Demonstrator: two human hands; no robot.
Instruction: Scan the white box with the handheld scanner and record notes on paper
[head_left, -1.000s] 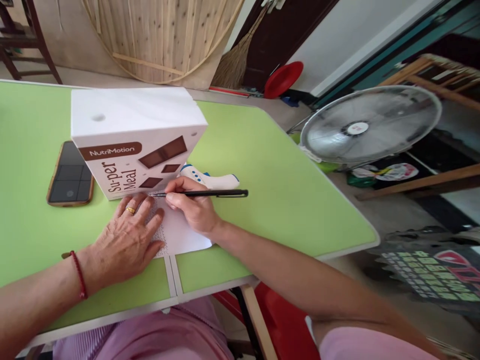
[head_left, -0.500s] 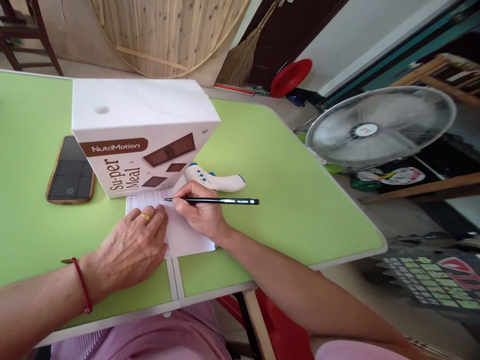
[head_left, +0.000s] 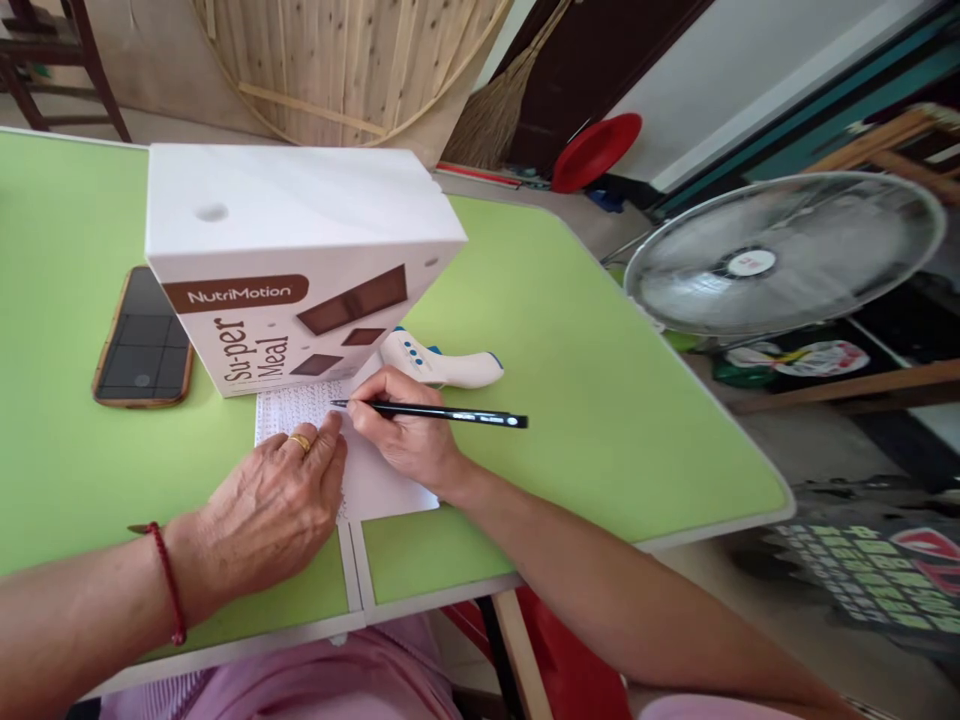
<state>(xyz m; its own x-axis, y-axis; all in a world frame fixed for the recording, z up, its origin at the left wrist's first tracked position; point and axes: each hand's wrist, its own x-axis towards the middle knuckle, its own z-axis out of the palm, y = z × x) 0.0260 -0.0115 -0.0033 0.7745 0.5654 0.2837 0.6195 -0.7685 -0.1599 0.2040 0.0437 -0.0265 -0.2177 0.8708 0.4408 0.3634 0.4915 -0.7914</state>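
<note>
My right hand pinches a black pen, its tip touching or just above a white sheet of paper covered in small handwriting on its upper left part. Flat on the left part of that paper lies my left hand, fingers stretched out, with a ring and a red cord bracelet. Just beyond the paper stands a white NutriMotion box, upright, hiding the sheet's far edge. A white and blue handheld thermometer lies behind my right hand, partly covered by it and the box.
A phone lies on the green table left of the box. Past the right edge stands a fan with blurred blades. A round wooden board, a straw broom and a red basin are at the back.
The whole view has shifted slightly, so the box, paper and hands appear a little further right. The pen's back end has tipped slightly lower. Both hands keep nearly the same places on the paper.
</note>
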